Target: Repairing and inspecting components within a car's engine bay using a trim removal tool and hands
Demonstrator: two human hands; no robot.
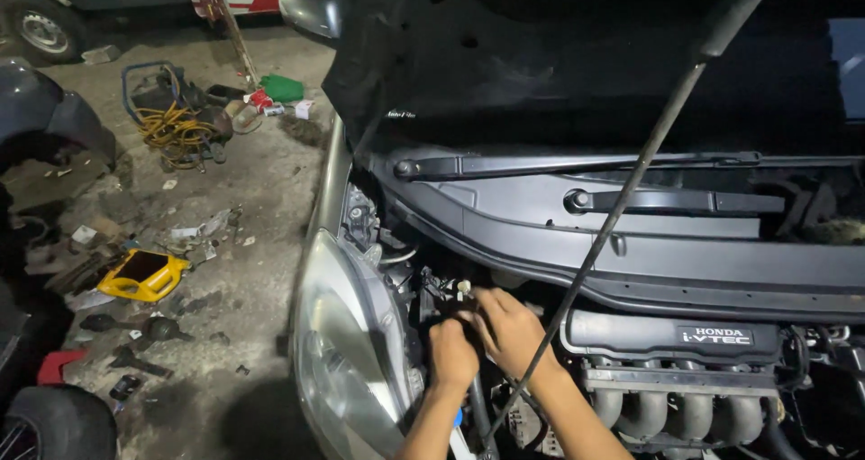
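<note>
I look down into the open engine bay of a car. My left hand (450, 352) and my right hand (509, 327) are pressed together over a dark part just behind the headlight (347, 352), fingers curled around it. What exactly they grip is hidden by the hands. A small white cap or clip (463, 287) sits just above the fingers. The grey intake manifold and engine cover (671, 361) lie to the right of my hands.
A thin bonnet prop rod (631, 185) runs diagonally from upper right down past my right wrist. Wiper arms (577, 164) cross the cowl. On the dirty floor at left lie a yellow tool case (144, 275), a yellow cable coil (176, 128), scattered tools and a tyre (54, 424).
</note>
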